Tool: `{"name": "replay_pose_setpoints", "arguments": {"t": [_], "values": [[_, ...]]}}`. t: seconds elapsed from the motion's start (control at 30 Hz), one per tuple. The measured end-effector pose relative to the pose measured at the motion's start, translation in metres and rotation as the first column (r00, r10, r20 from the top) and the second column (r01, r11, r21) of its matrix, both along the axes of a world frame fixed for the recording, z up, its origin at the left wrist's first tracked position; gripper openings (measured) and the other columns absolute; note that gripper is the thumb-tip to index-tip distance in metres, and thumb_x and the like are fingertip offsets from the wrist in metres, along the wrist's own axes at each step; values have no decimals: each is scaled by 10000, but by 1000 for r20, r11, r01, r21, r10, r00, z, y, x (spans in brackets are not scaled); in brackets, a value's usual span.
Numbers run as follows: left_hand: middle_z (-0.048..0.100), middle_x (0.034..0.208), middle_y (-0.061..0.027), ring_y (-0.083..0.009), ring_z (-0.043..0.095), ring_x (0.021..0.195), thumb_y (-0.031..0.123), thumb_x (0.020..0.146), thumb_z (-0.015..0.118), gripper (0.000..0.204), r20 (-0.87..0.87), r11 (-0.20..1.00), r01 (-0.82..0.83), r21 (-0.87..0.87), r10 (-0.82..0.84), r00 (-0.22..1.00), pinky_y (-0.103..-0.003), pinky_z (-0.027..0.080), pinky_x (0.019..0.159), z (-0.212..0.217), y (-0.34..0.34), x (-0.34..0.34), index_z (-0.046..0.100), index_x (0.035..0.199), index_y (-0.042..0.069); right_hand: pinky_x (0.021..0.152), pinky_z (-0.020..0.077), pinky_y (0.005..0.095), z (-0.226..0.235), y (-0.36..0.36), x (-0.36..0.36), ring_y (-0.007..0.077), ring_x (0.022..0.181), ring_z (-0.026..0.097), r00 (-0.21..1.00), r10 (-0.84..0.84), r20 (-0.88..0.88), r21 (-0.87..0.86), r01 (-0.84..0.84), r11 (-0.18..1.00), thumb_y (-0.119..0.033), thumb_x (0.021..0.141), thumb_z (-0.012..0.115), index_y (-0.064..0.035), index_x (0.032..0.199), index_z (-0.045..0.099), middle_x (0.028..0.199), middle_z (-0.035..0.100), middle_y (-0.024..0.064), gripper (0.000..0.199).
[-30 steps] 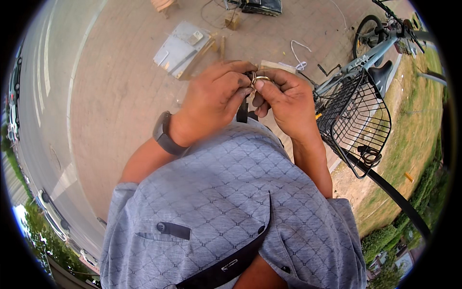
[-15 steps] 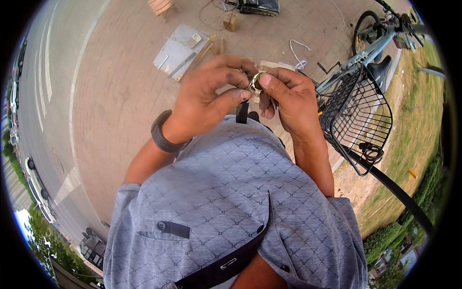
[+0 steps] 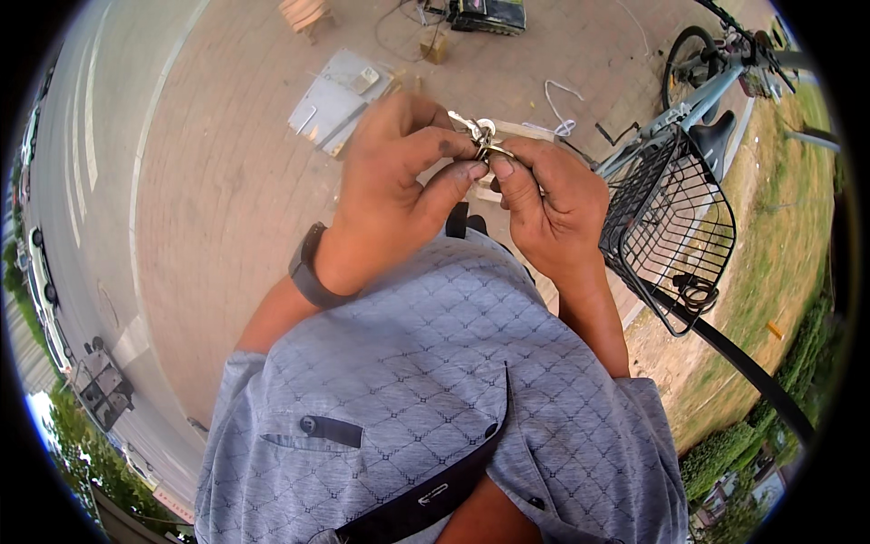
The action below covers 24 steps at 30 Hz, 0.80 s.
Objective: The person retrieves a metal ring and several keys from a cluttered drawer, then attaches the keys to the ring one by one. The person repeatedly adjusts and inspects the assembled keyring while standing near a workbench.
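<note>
Close in front of my body, both hands meet at a small bunch of metal keys on a ring. My left hand, with a dark band on its wrist, is closed, pinching the bunch between thumb and fingers. Some of its fingers are blurred. Two silvery keys or tags stick up above the fingertips. The right hand is closed too, its thumb and forefinger pinching the ring side of the bunch. What lies inside its curled fingers is hidden.
A pale blue bicycle with a black wire basket stands at the right. On the paving ahead lie a grey metal panel, a wooden block, a black case and a white cord. Vehicles are on the road at left.
The keys have come up into view above my fingertips as the bunch turned. My left hand has shifted slightly right, and the right hand has tilted a little. A cart-like vehicle has moved along the road.
</note>
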<state>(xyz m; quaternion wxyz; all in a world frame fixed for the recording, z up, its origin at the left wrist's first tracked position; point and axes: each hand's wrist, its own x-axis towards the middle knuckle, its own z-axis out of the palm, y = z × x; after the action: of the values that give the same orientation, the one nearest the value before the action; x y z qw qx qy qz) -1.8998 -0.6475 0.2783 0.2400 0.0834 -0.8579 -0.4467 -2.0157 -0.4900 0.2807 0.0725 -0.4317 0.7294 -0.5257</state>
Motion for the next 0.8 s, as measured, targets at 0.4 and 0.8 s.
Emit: {"name": "replay_pose_setpoints", "arguments": {"t": [0.4,0.8], "values": [[640,825,-75,-155,620,712,-59,804,775,147,-75,988,49,143,-38,996,-274,477,609,10,6,-2,718,925,3,562,490,373,4,4,-11,285,644,636,934,13,-357,-78,-44,996,-56,822,765,-63,1057,721,799,672,95,239],[667,853,-78,-166,634,719,-31,796,795,170,-155,992,119,-38,-123,980,-291,493,614,7,-8,-1,735,947,17,522,457,286,26,-1,6,125,564,611,890,-52,452,7,55,998,-131,965,722,-1,960,723,697,660,55,131]]}}
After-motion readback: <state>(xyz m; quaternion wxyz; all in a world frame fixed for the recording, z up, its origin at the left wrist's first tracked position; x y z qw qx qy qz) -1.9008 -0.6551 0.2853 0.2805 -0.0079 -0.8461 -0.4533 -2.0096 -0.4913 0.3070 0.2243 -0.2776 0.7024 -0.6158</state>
